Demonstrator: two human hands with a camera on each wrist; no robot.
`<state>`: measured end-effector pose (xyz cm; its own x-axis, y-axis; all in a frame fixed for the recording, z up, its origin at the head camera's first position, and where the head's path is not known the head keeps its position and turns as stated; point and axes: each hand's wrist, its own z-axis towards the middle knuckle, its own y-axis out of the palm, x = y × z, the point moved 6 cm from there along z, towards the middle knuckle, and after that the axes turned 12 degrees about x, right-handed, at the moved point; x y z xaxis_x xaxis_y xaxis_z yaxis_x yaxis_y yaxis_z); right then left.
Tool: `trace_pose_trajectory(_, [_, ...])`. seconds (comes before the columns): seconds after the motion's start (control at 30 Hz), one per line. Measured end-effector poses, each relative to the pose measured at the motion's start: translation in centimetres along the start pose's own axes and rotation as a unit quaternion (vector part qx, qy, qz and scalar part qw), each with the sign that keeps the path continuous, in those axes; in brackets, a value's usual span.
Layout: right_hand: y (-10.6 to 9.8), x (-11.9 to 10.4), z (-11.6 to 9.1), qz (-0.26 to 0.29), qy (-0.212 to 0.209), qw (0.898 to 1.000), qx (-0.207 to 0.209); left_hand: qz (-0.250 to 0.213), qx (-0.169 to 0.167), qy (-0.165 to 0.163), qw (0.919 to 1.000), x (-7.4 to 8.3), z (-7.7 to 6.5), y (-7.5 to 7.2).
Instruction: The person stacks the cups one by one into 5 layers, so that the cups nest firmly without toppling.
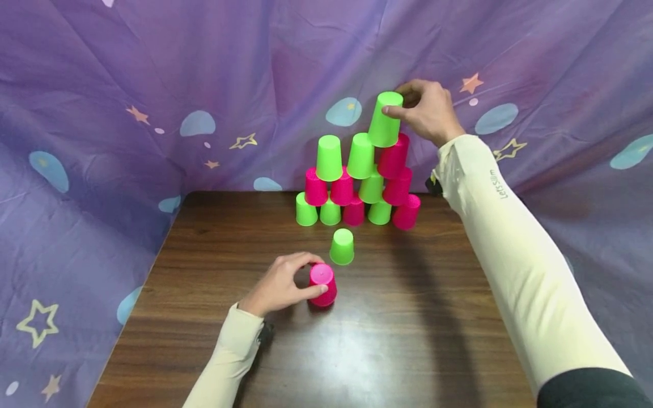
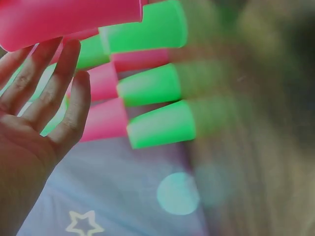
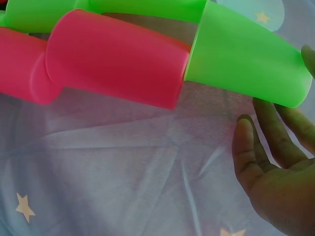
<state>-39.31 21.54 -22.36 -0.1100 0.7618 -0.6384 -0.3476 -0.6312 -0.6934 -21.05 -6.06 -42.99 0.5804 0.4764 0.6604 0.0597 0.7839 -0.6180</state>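
Observation:
Upside-down plastic cups form a stepped wall at the back of the table, green and pink mixed. My right hand [image 1: 431, 112] pinches a green cup [image 1: 384, 127] at the top right, thumb in front and fingers behind. In the right wrist view that cup's rim meets the base of the pink cup [image 3: 118, 56] below it. Lower down, my left hand [image 1: 279, 285] grips an upturned pink cup [image 1: 323, 290] on the tabletop between thumb and fingers. Just beyond it stands a single green cup [image 1: 342, 248], also upside down.
Under the held green cup, the top full row has two green cups, the left one [image 1: 329, 158] and a middle one [image 1: 361, 157], plus a pink one. Several cups fill each row beneath. A purple patterned curtain [image 1: 229, 73] hangs behind the wooden table [image 1: 204, 272].

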Motion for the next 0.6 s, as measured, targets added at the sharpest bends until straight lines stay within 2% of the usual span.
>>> trace_pose_trajectory(0.2, [0.0, 0.3, -0.4, 0.009, -0.006, 1.0, 0.006, 0.014, 0.038, 0.037, 0.9985, 1.2, 2.1, -2.5])
trace_pose_trajectory(0.37, [-0.3, 0.4, -1.1, 0.019, 0.0, 1.0, 0.013, 0.024, 0.051, 0.056, 0.9968, 1.7, 3.5, -4.2])
trace_pose_trajectory(0.6, [-1.5, -0.8, -2.2, -0.057, -0.02, 0.998, 0.025, 0.03, 0.068, 0.093, 0.9929, 2.8, 5.8, -6.6])
